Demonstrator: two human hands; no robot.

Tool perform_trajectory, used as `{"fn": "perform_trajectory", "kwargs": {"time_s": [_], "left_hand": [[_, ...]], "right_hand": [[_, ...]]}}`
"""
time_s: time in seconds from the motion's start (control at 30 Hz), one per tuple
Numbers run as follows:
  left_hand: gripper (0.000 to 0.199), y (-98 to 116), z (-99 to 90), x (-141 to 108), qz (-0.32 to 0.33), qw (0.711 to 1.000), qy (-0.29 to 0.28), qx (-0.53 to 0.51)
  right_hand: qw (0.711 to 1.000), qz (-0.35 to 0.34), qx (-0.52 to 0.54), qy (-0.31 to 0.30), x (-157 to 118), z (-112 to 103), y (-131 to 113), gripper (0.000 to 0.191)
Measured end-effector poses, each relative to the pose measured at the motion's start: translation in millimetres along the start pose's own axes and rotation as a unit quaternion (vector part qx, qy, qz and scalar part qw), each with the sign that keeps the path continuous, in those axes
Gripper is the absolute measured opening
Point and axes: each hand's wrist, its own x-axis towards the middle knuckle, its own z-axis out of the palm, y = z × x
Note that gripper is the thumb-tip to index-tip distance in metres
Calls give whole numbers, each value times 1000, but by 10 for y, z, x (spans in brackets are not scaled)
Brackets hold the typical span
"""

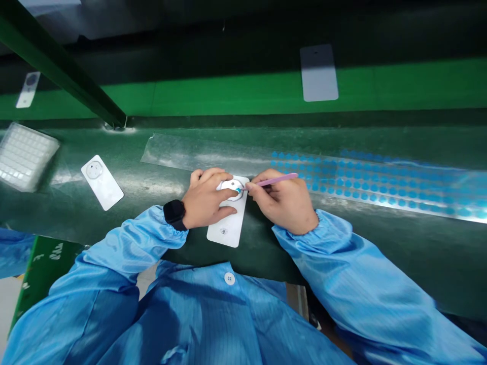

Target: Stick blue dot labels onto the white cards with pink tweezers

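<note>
**Our pink tweezers bring a small blue dot to a round piece on a white card**

From the left, we see a tray of small white squares on the green work surface, and a loose white card lying at a slant near it. Our left hand, with a black smartwatch on the wrist, lies over a second white card. Its fingers curve around a white round piece and touch it, but we cannot tell if they grip. Our right hand is closed on the pink tweezers, and their tip is at the small blue dot, over the round piece. Further right, many blue dots lie in rows on a clear film.
</note>
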Motion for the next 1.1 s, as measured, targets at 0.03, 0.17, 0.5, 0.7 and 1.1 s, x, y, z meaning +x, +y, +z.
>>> {"fn": "perform_trajectory", "kwargs": {"time_s": [0.03, 0.17, 0.5, 0.7, 1.1], "left_hand": [[33, 1, -2, 1, 0, 1000, -1, 0], [33, 6, -6, 5, 0, 1000, -6, 4], [55, -50, -39, 0, -4, 1000, 5, 28], [38, -498, -247, 361, -53, 995, 22, 82], [33, -1182, -973, 1873, -132, 972, 75, 178]], "right_hand": [[1000, 7, 3, -3, 1, 0, 1, 24], [999, 24, 23, -7, -3, -6, -4, 25], [899, 237, 341, 138, 171, 26, 140, 34], [816, 311, 474, 116, 299, -19, 163, 49], [789, 344, 499, 98, 345, -61, 80, 53]]}}
